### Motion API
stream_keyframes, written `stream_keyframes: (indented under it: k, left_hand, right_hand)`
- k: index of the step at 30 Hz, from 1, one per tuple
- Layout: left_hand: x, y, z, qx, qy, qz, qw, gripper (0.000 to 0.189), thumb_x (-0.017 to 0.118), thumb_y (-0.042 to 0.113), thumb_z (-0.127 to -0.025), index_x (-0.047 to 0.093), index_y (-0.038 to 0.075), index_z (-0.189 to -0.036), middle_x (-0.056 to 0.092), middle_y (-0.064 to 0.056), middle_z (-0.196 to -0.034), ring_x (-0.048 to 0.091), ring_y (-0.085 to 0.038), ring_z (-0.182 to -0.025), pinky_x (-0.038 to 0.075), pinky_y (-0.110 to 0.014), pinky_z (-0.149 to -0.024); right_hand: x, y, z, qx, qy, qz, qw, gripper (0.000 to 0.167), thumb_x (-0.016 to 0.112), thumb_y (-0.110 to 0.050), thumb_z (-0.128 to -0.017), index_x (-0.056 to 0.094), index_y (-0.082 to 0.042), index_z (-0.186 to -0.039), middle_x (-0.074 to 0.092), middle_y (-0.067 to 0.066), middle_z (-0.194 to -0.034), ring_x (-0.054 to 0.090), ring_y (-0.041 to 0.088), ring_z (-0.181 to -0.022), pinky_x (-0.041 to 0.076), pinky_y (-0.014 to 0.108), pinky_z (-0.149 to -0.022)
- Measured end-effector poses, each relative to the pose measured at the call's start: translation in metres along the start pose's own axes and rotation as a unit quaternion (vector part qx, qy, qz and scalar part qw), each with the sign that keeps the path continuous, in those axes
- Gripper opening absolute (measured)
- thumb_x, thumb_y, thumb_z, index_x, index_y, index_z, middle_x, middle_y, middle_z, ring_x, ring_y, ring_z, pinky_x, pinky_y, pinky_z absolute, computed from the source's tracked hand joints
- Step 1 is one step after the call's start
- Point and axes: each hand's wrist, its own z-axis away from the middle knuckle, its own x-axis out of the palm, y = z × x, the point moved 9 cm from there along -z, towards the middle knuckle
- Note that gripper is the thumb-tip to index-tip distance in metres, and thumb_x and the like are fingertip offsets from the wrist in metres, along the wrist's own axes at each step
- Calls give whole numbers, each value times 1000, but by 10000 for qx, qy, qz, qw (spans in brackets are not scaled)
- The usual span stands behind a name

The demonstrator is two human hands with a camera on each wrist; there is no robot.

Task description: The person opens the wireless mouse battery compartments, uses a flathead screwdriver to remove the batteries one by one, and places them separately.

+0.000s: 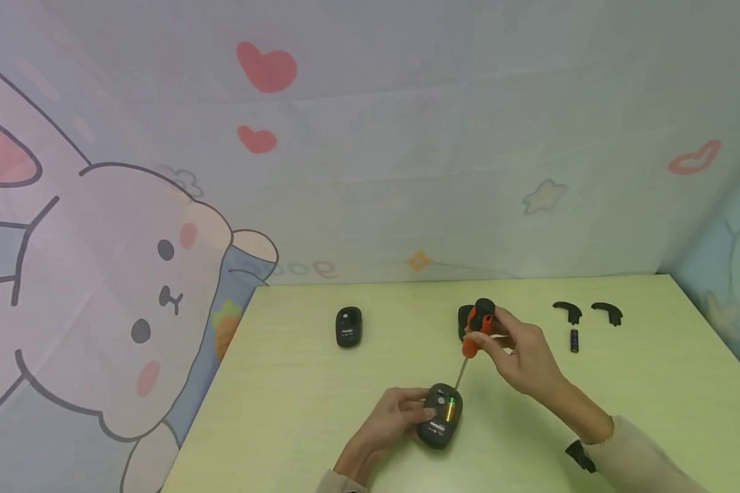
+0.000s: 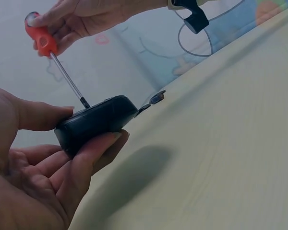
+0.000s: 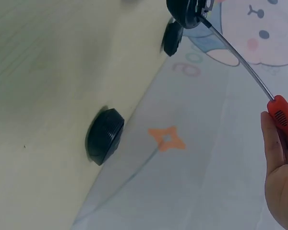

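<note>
The fingers of the left hand are bent close about a black mouse, thumb on its upward face, other fingers beneath; in the head view, the mouse lies at 3 o'clock from them. The right hand, at the mouse's 2 o'clock, has thumb and fingers closed round the orange handle of a screwdriver, its tip at the mouse's 1 o'clock edge. A gold battery sits in the mouse.

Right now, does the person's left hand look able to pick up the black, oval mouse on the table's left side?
Probably not: the left hand grips another black, oval mouse, though nothing seems to block the way to the leftmost mouse.
</note>
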Motion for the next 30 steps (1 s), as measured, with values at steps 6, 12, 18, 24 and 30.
stream_keyframes:
  k: [6,12,18,24,30]
  left_hand:
    - [2,0,1,-102,14,-62,9999,48,71,2,-94,61,-5,-141,75,-23,-125,74,-15,-95,61,-21,-69]
    - [3,-3,1,-34,-202,-107,9997,48,67,-3,-94,61,-5,-141,73,-25,-129,74,-17,-101,63,-22,-75]
    - [7,-2,1,114,-517,-219,9984,48,69,2,-95,62,-1,-142,72,-24,-131,76,-23,-111,65,-31,-92]
    - [11,1,2,195,-727,-283,9968,48,69,3,-96,62,0,-143,72,-22,-133,76,-21,-112,64,-29,-94]
    - [7,26,6,499,-723,-58,9961,54,65,1,-97,54,0,-150,68,-27,-138,75,-11,-102,65,-26,-85]
  right_hand:
    - [-3,25,-1,871,-25,-55,9962,25,74,3,-94,68,0,-118,82,16,-96,79,6,-81,61,13,-65]
    - [0,56,4,1906,-309,-426,9803,28,68,-10,-102,65,4,-126,79,25,-108,77,-1,-84,65,23,-66]
    - [6,76,9,2562,-559,-802,9617,40,66,-19,-105,61,8,-133,75,31,-116,76,-2,-84,67,29,-71]
    - [13,96,17,3173,-668,-1189,9385,45,65,-23,-106,61,12,-134,73,36,-116,78,5,-81,68,39,-74]
    - [36,111,38,3649,-980,-1493,9138,48,68,-26,-104,60,12,-133,73,34,-117,80,18,-85,68,43,-78]
